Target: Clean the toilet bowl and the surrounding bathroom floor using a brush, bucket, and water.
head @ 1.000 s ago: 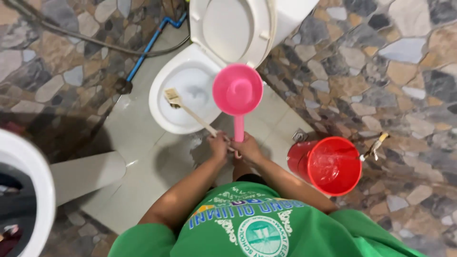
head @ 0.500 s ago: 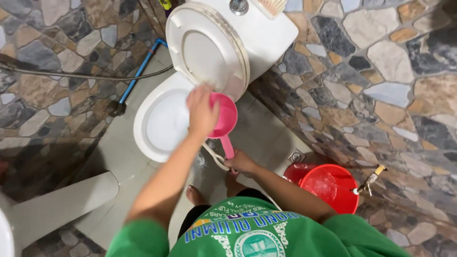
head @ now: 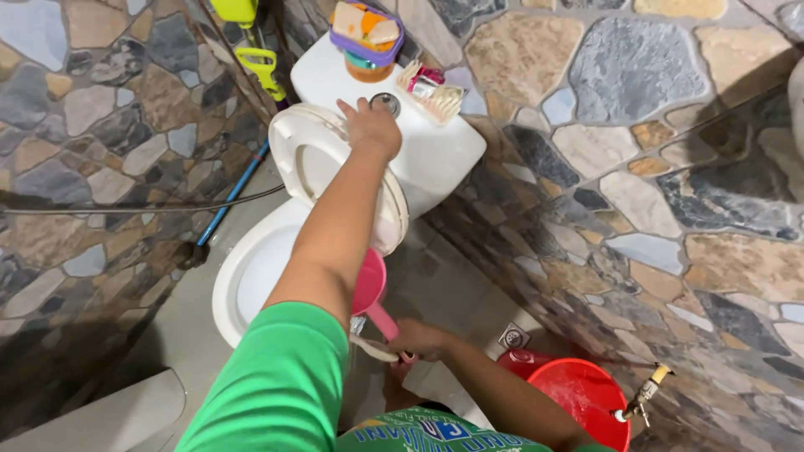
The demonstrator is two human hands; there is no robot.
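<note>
Head view looks down on a white toilet set against a wall of irregular coloured stones. Left hand (head: 373, 127) reaches up over the raised seat lid (head: 314, 159) and rests on top of the white cistern (head: 435, 151), its fingertips at the round flush button (head: 385, 104); this grip holds nothing, the fingers lying loosely curled on the cistern top. Right hand (head: 419, 339) sits low, close to the body, closed around the handle of a pink water scoop (head: 370, 285) together with the pale handle of a brush (head: 373, 347). The scoop's long axis runs from the grip up and to the left, its round cup end pointing toward the toilet bowl (head: 251, 276) and partly hidden behind the left forearm. The brush handle lies nearly level, pointing left out of the fist; its head cannot be seen. On the back of the cistern stand a purple basket (head: 368, 33) over an orange tub and a small tray of sachets (head: 431, 88). A red bucket (head: 578, 393) stands on the floor just right of the right arm, under a small tap (head: 645, 392). A blue pipe (head: 234, 197) runs down the left wall, and a yellow-green tool (head: 255, 59) hangs above it.
</note>
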